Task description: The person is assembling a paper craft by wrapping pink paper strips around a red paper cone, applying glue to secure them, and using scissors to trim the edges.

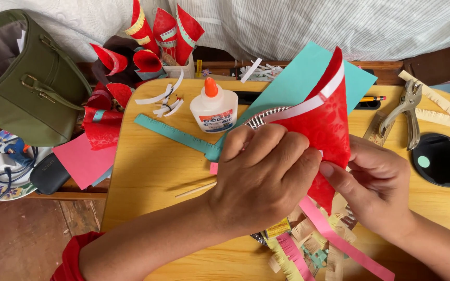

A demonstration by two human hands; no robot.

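Right now the left hand (pixel 264 174) is curled, knuckles up, fingers closed over the lower edge of a red paper cone (pixel 324 125). The right hand (pixel 376 190) comes in from the other side, thumb and fingers pinched on the same cone near its bottom edge, just beside the left fingertips. The cone stands tilted above the worktop (pixel 157 171), its wide mouth up and away from the person, with a white paper strip (pixel 308 104) running across it near the rim. Behind the cone lies a teal paper sheet (pixel 298 83), partly hidden by it.

Just beyond the left hand stands a white glue bottle (pixel 214 109) with an orange cap and a label with a blue and orange band on its front, upright on the worktop. A teal fringed strip (pixel 175 135) lies slanted between bottle and hand. Below both wrists sit pink and yellow fringed strips (pixel 298 250). A metal hole punch (pixel 407 112) lies to the right, well apart, beside a round black lid (pixel 441 161). Finished red cones (pixel 165 31) stand at the far edge, and an olive green bag (pixel 27 78) sits off to the left.
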